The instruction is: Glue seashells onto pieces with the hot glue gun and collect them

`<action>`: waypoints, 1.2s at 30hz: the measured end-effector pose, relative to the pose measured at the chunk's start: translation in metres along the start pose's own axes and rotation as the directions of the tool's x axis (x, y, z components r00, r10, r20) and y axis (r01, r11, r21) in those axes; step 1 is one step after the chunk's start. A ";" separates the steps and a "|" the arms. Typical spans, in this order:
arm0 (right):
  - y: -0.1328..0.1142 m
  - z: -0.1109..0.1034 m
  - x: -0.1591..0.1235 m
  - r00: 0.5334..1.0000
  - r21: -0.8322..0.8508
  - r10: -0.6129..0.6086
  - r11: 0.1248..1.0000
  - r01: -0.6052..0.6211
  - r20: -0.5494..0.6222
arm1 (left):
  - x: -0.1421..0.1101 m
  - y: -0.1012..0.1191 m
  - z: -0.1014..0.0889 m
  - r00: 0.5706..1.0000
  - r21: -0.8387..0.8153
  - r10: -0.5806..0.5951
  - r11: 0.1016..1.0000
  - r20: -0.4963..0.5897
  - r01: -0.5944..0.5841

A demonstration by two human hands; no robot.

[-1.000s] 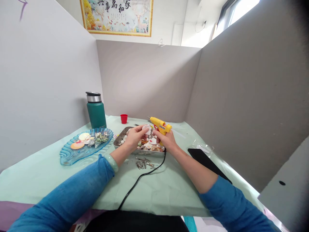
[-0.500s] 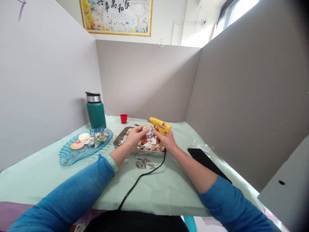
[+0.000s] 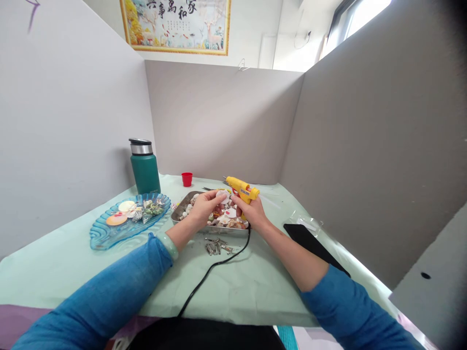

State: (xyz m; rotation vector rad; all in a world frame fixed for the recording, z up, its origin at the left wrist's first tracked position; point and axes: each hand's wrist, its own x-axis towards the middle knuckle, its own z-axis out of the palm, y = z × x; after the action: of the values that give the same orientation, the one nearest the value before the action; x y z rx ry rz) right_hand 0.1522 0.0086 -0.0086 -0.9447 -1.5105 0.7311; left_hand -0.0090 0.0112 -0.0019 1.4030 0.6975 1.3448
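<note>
Head view: left hand [image 3: 202, 210] pinches a white piece [image 3: 223, 195]. Right hand [image 3: 255, 213] grips glue gun [image 3: 239, 185], nozzle [image 3: 225, 178] pointing away beyond left fingertips [image 3: 216, 199].

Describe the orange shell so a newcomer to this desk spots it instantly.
Find the tall green bottle on the left; in front of it sits a clear blue plate. On that plate's left half, the orange shell lies nearer the camera than the round cream shell. It's the plate's only broad orange piece.
</note>
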 end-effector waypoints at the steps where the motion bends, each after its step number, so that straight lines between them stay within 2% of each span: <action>1: 0.001 0.000 0.000 1.000 0.000 -0.004 1.000 0.004 -0.001 | 0.000 0.000 0.000 1.000 0.000 -0.001 1.000 0.002 0.001; 21: -0.001 0.000 0.000 1.000 0.034 0.014 0.999 -0.014 -0.012 | -0.002 0.005 0.004 0.998 0.010 -0.006 1.000 -0.061 0.007; 31: 0.001 0.001 0.004 0.987 0.247 0.124 0.964 -0.097 -0.098 | -0.002 0.005 0.004 0.996 0.011 0.004 1.000 -0.090 -0.003; 36: 0.003 0.000 0.006 0.973 0.268 0.190 0.952 -0.150 -0.130 | -0.002 0.004 0.003 0.995 -0.013 -0.015 1.000 -0.103 0.014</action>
State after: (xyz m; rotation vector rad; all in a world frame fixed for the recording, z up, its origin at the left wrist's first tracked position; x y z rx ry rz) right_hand 0.1520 0.0153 -0.0080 -0.9191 -1.1754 0.9319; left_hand -0.0074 0.0073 0.0019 1.3239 0.7647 1.4155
